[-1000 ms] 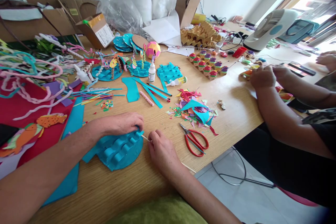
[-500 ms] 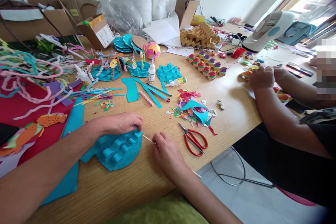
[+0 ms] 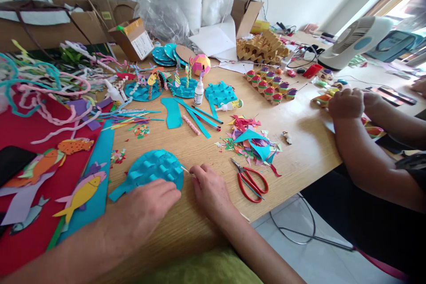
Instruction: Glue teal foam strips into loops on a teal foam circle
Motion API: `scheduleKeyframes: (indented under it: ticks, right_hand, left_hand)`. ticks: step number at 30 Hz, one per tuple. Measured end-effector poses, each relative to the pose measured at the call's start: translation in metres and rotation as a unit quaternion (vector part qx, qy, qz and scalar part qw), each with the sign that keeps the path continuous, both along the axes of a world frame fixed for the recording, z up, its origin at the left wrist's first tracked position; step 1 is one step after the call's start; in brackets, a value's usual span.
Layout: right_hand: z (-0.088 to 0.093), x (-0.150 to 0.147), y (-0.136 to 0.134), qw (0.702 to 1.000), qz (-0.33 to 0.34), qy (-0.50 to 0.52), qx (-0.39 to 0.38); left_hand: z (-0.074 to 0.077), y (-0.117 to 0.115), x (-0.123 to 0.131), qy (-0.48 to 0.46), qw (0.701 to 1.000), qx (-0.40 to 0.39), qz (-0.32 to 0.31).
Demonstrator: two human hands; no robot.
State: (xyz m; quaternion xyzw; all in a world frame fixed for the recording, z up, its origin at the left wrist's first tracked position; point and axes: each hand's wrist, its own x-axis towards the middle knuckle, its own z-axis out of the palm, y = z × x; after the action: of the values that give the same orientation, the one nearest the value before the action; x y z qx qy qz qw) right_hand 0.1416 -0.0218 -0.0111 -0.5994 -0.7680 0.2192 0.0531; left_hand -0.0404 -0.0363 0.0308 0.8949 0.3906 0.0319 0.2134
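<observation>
A round blue disc (image 3: pixel 151 164) covered with raised loops of paper strip lies on the table in front of me, a loose strip end sticking out at its left. My left hand (image 3: pixel 155 202) covers the disc's near edge, fingers together and bent onto it; the thumb is hidden. Just right of the disc, my right hand (image 3: pixel 209 186) pinches a thin whitish stick (image 3: pixel 185 170), whose tip reaches the disc's right edge. Red-handled scissors (image 3: pixel 252 182) lie open to the right of that hand.
Paper scraps (image 3: pixel 249 137), a glue bottle (image 3: pixel 199 93) and finished blue discs (image 3: pixel 143 90) stand beyond. Paper fish (image 3: pixel 83 193) lie at left. A co-worker's hands (image 3: pixel 348 102) are busy at right, near a painted egg carton (image 3: pixel 269 86) and a fan (image 3: pixel 356 42).
My left hand has moved from the disc's far edge to its near edge. The disc seems turned and its loops now show more fully. The right hand keeps the stick beside it.
</observation>
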Motion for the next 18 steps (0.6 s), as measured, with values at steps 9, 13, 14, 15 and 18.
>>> scheduleKeyframes:
  ticks: [9,13,14,15,18]
  right_hand:
    - [0.001,-0.005,-0.002,1.0,0.011,-0.026,0.005]
    - [0.001,-0.006,-0.002,0.999,0.018,-0.037,0.005]
    - [0.0,-0.006,-0.002,0.999,0.019,-0.04,0.006]
    - [0.0,-0.006,-0.002,0.999,0.02,-0.043,0.009]
    - [-0.001,-0.007,-0.002,0.999,0.022,-0.046,0.015]
  left_hand:
    - [-0.055,-0.034,0.014,0.072,0.985,0.155,0.022]
    - [-0.069,-0.039,0.014,0.076,0.978,0.193,0.027]
    - [-0.07,-0.04,0.015,0.074,0.977,0.197,0.026]
    - [-0.072,-0.04,0.015,0.072,0.977,0.198,0.027]
    - [-0.074,-0.04,0.015,0.064,0.98,0.186,0.034]
